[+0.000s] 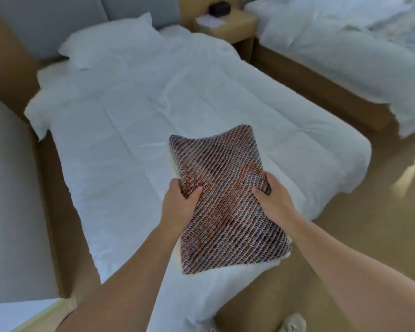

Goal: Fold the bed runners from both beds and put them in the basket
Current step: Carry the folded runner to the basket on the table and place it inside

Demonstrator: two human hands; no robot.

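A folded bed runner [225,200], woven in grey, dark and orange-red threads, is held flat above the foot of the near bed [134,121]. My left hand [180,204] grips its left edge, thumb on top. My right hand [271,195] grips the right edge the same way. The near bed's white duvet carries no runner. A second bed [345,51] stands at the upper right, with rumpled white bedding. No basket is in view.
A wooden nightstand [228,25] with a dark box and a paper sits between the two headboards. A white pillow [110,41] lies at the near bed's head. Tan floor runs along the right side. My shoes [290,324] show at the bottom edge.
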